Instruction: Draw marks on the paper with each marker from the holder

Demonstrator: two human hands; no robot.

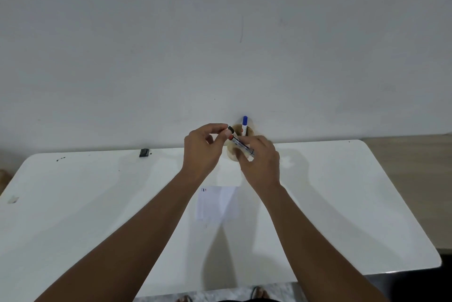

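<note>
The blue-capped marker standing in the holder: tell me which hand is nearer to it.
Right. The right hand sits just below the blue-capped marker, in front of the holder; the left hand is farther off to its left.

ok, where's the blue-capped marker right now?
In the head view, the blue-capped marker stands upright in the holder at the table's far edge by the wall, just behind the right hand.

bare forearms, no sleeves, sandalled feet (259, 293)
</note>
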